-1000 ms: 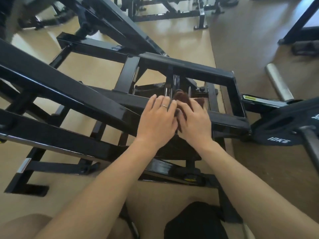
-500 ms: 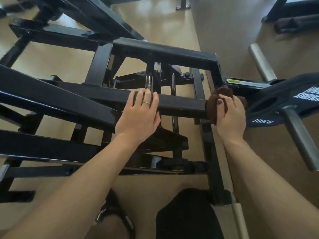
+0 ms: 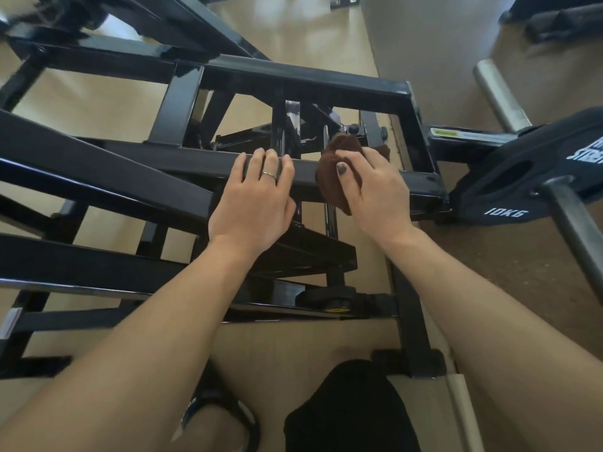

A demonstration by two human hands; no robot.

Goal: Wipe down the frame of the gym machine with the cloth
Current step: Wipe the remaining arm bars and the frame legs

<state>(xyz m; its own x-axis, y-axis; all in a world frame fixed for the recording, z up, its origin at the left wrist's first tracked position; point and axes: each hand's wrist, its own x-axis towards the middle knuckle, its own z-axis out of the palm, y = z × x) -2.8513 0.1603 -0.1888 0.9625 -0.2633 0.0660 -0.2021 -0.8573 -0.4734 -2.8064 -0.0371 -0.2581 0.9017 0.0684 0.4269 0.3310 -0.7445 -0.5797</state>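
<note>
A black steel gym machine frame (image 3: 303,81) fills the middle of the view, built of square tubes over a tan floor. My left hand (image 3: 253,199) lies flat on the near crossbar (image 3: 182,158), fingers curled over its far edge, holding nothing. Just to its right, my right hand (image 3: 375,187) presses a dark brown cloth (image 3: 336,164) onto the same crossbar. The cloth is bunched under my fingers and hangs over the bar's front face.
A black 10 kg weight plate (image 3: 509,177) sits on a steel peg (image 3: 574,223) at the right. Another chrome peg (image 3: 499,93) sticks out behind it. More black equipment (image 3: 554,17) stands at the top right. My knee and a sandal (image 3: 222,415) are below.
My right hand has slid the cloth leftward along the crossbar, from the frame's right corner toward my left hand. My left hand has stayed on the bar.
</note>
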